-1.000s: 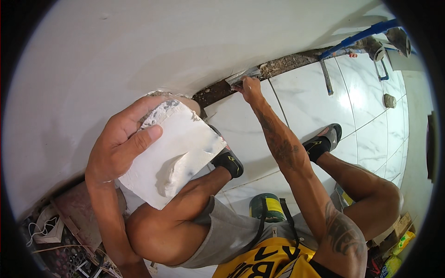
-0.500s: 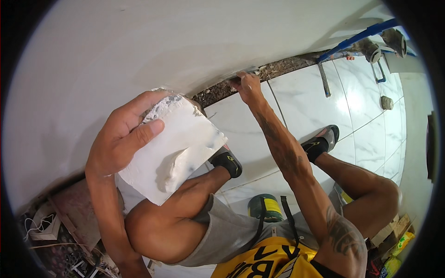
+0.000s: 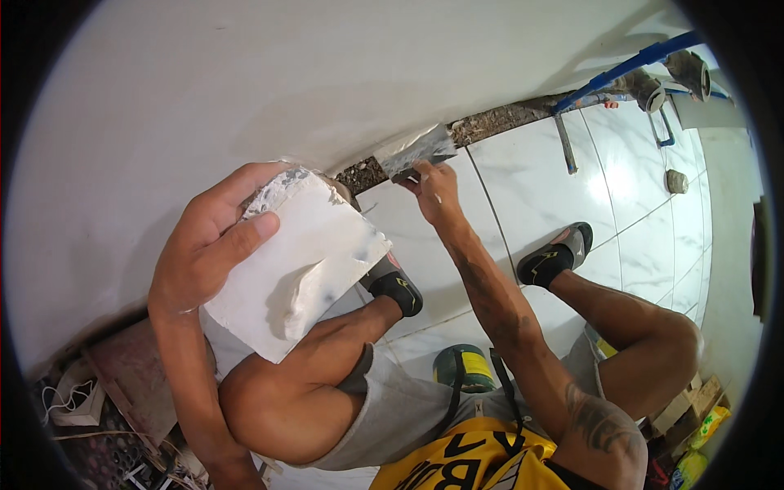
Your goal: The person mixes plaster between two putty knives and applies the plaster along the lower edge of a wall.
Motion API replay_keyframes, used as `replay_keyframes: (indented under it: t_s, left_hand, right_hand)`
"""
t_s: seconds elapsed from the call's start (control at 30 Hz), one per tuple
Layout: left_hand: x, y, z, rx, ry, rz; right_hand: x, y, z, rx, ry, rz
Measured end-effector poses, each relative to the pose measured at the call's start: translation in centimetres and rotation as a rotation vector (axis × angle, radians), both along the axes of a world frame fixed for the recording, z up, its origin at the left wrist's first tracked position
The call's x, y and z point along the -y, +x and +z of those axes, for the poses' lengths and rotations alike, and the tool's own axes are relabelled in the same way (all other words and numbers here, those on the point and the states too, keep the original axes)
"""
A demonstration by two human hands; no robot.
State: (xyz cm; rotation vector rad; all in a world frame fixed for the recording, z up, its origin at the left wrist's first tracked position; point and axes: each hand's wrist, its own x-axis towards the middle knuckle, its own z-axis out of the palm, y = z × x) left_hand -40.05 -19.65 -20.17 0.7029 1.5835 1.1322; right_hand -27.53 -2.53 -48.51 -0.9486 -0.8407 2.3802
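Observation:
My left hand (image 3: 196,245) is closed on a white, plaster-covered board (image 3: 253,278), its thumb pressing on the top face. A thick lump of white putty (image 3: 304,304) sits near the board's lower edge, and rough crusted putty lines the upper edge by my fingers. In my right hand (image 3: 437,192) is a wide, flat metal putty knife (image 3: 420,151), gripped at its near edge. White smears mark the blade, which is held beside the foot of the white wall (image 3: 269,73), over a dark gap along the floor. I cannot tell whether the blade touches the wall.
White marbled tiles (image 3: 531,175) cover the floor between my feet. A green tub (image 3: 464,367) with a yellow label stands between my legs. Blue pipe (image 3: 621,72) and grey pipe ends (image 3: 652,96) stand at the far right. Scraps and a dark reddish board (image 3: 131,371) lie at the lower left.
My right hand has drawn back from the wall toward me, and the putty knife has turned so its broad face shows. My left hand and the board have barely shifted.

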Motion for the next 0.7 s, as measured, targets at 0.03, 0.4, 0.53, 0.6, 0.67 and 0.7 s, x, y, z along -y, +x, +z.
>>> replay_keyframes:
  t_s: [0.03,0.4,0.53,0.6,0.67,0.7]
  left_hand:
    - [0.0,0.0,0.1,-0.004,0.005,0.002]
    - [0.1,-0.1,-0.4,0.001,-0.042,0.019]
    - [0.5,-0.5,-0.7,-0.009,-0.070,0.020]
    - [0.4,-0.3,-0.6,0.004,-0.069,0.036]
    - [0.2,-0.1,-0.7,0.021,-0.062,0.049]
    - [0.0,0.0,-0.8,0.007,-0.083,0.062]
  right_hand:
    - [0.3,-0.1,-1.6,0.047,-0.045,0.001]
    - [0.9,-2.5,-11.1,-0.020,-0.055,0.028]
    - [0.7,-3.5,-11.3,0.111,-0.123,0.030]
    - [0.5,-3.8,-11.2,0.097,-0.114,0.037]
    - [0.0,-3.9,-11.2,0.113,-0.112,0.029]
    - [-0.3,-3.8,-11.2,0.118,-0.107,0.025]
